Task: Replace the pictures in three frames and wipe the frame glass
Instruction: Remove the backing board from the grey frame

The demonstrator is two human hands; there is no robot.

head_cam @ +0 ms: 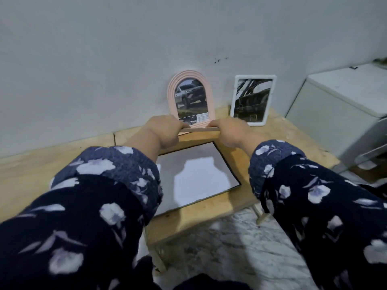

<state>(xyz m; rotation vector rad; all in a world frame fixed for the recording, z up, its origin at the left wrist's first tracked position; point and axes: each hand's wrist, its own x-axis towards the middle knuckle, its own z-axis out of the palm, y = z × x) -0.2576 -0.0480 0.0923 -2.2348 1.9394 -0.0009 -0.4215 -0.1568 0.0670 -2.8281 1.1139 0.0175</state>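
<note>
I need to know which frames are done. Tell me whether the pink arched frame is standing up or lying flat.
Standing upright. The pink arched frame leans against the wall with its truck picture facing out, beside the white frame.

I see a pale grey wall [125, 49] with a few dark specks right of centre. A low wooden table [236, 208] stands against it. Beneath is a marbled grey-white floor [230, 248]. At the right, beside the table, sits a white cabinet [339, 95].
</note>
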